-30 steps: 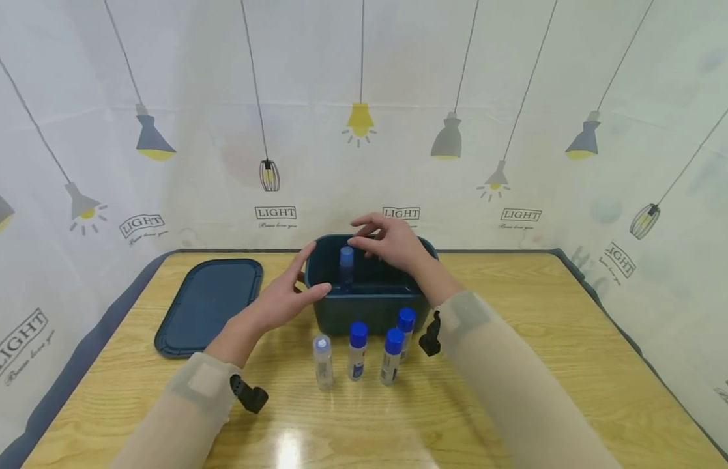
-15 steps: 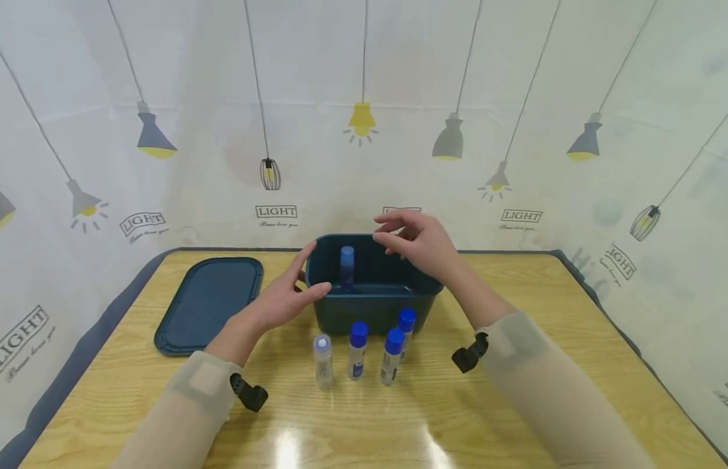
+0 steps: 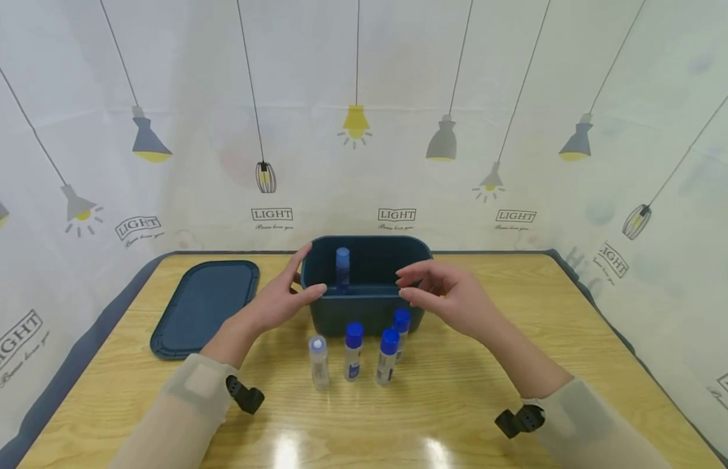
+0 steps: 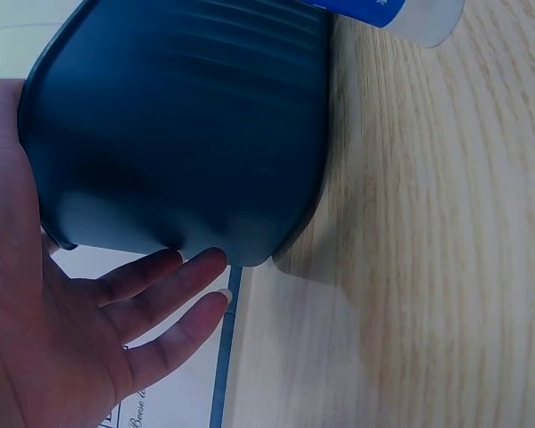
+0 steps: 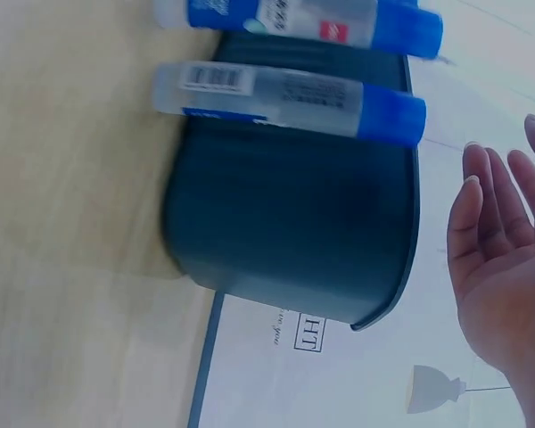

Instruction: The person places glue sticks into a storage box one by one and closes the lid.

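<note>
- Dark-blue rectangular plastic bin (image 3: 372, 312): upright on the wood-grain bench (image 3: 457, 397); left hand (image 3: 281, 301) spread, fingers apart, touching its left end. Judged light and stiff; best held by rim and end wall.
- Right hand (image 3: 451, 298): fingers and thumb apart, loosely curved, carrying nothing, near the bin's right front.
- Three clear cylindrical plastic blue-capped tubes (image 3: 352, 355) and one clear-topped tube (image 3: 319, 368): standing before the bin. Judged light, smooth, prone to tip; grip round the barrel.
- Visible bin contents: one upright blue-tinted tube (image 3: 343, 268), left side.
- Dark-blue flat lid-like panel (image 3: 205, 309): on bench, left.
</note>
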Motion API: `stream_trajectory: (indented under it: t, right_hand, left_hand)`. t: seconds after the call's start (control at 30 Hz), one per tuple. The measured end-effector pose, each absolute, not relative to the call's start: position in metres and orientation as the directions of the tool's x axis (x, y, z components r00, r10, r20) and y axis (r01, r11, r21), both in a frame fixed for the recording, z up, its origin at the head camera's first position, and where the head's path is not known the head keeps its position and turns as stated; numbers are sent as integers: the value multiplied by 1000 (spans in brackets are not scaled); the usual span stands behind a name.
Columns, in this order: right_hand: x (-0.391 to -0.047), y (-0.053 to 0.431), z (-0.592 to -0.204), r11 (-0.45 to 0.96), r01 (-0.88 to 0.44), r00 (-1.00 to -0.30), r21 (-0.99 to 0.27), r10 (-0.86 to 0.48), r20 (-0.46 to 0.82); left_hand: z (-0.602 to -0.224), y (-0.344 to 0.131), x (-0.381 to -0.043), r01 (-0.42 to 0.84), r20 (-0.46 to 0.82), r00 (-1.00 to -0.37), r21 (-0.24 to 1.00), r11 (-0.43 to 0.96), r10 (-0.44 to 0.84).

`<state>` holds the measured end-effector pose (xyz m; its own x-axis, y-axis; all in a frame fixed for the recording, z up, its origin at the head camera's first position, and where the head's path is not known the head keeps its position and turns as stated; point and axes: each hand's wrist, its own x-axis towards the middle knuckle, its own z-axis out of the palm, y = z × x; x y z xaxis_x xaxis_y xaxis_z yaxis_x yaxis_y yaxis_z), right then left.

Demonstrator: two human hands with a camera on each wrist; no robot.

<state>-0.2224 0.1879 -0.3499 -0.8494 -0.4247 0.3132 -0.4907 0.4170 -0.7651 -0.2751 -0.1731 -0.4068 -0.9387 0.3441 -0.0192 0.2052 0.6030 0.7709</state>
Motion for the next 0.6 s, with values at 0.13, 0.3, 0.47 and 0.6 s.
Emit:
stream_trajectory:
  t: [0.13,0.3,0.47,0.6]
  right_hand:
    - [-209,193,-357,421,-503,-839,-755,-450,307]
    - [-202,200,-368,437,-472,-849,-766,-459,262]
    - [-200,203,-378,454,-451,-858,-768,-457,233]
    - [-199,203,-385,472,-445,-863,-762,-454,222]
  left_hand:
    - [-407,-174,-276,204,-16,-940,774,600,340]
    - [-409,-175,-277,204,-15,-940,776,596,341]
    - [-409,-174,-276,199,-19,-941,776,598,338]
    - [-409,-173,-275,191,-23,-944,776,601,328]
